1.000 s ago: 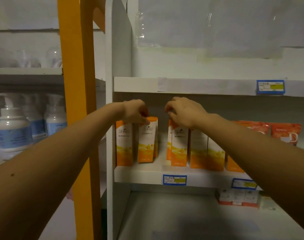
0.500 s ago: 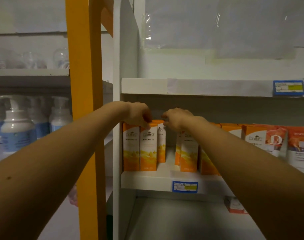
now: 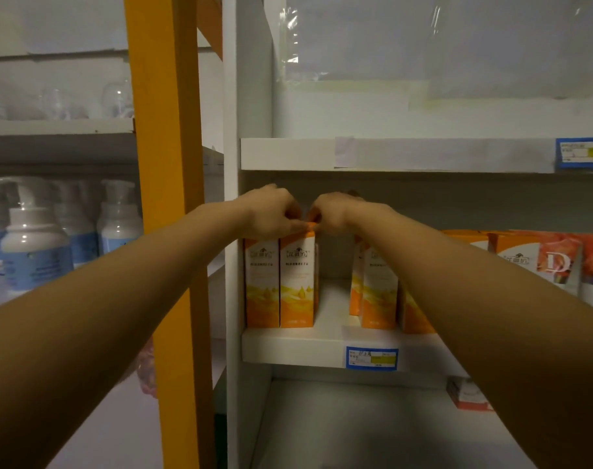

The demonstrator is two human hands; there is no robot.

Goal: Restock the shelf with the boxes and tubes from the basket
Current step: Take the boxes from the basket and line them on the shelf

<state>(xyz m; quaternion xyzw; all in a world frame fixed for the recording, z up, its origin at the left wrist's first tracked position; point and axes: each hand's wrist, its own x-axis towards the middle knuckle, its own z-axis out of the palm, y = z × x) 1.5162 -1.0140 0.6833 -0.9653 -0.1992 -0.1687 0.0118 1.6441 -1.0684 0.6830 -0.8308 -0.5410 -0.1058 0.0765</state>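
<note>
Orange-and-white boxes [image 3: 296, 282] now squared flush against shelf's [image 3: 322, 345] left end, gap to right-hand group wider. Left hand [image 3: 271, 211] and right hand [image 3: 332, 211] both pinching second box's top. Placement nearly finished.

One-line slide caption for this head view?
Both hands, left hand and right hand, meet at the top of an orange-and-white box standing on the white shelf.

Things beside your shelf

You can see white pump bottles [image 3: 34, 245] with blue labels left of an orange post [image 3: 168, 198], and blue price tags [image 3: 371, 358].
</note>
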